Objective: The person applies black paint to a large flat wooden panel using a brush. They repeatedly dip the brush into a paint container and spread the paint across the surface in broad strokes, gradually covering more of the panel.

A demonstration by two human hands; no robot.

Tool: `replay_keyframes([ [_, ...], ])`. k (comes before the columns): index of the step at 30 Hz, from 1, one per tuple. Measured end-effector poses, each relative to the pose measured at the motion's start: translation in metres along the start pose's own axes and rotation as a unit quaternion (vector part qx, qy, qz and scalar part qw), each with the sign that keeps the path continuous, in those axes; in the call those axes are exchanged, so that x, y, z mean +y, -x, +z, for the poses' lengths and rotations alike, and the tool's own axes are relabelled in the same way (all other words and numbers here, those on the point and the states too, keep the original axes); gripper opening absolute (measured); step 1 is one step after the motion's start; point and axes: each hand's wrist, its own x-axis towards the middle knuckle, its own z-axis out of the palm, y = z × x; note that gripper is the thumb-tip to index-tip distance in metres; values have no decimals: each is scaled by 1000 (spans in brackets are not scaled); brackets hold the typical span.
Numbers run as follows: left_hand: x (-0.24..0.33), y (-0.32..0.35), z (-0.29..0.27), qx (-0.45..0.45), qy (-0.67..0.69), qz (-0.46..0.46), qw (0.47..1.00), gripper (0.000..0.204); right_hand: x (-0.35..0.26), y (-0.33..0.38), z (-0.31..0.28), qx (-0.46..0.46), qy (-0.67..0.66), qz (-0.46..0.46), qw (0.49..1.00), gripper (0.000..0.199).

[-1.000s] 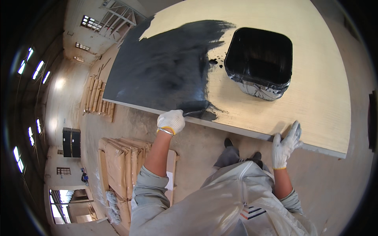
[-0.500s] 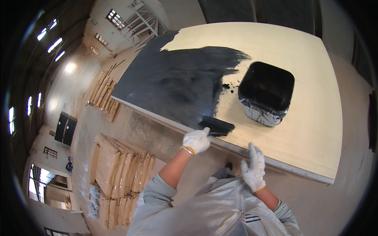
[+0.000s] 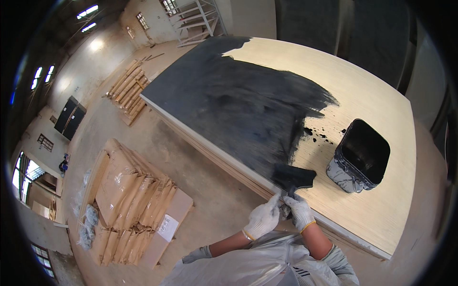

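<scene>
One wide black brush (image 3: 294,177) lies over the black-and-cream board (image 3: 381,219), just ahead of my white-gloved right hand (image 3: 301,214), which grasps its handle; whether my white-gloved left hand (image 3: 264,219) grips, I cannot tell.

There are two hands (image 3: 263,219), one brush (image 3: 295,177) and one bucket (image 3: 355,167)

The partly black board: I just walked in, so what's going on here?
A person has the gloved left hand and right hand together at the handle of a wide black brush, at the near side of the board; how each grips is hard to tell. Black coating covers the board's left part; the rest is pale, with black spatters beside the coating. A squarish open bucket smeared with black stands on the pale part.
</scene>
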Motion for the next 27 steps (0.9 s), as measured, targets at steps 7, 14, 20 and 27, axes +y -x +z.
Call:
replay_keyframes([
  [7,-47,-18,18,-204,213,-14,955,31,-82,45,28,16,105,-100,989,23],
  [14,39,-99,44,-260,459,19,849,41,-153,133,-17,281,301,-328,850,42],
  [20,123,-158,52,-291,571,-75,764,64,-192,186,-112,482,464,-322,670,29],
  [27,181,-165,81,-218,609,-79,759,45,-244,172,-202,432,617,-138,643,17],
])
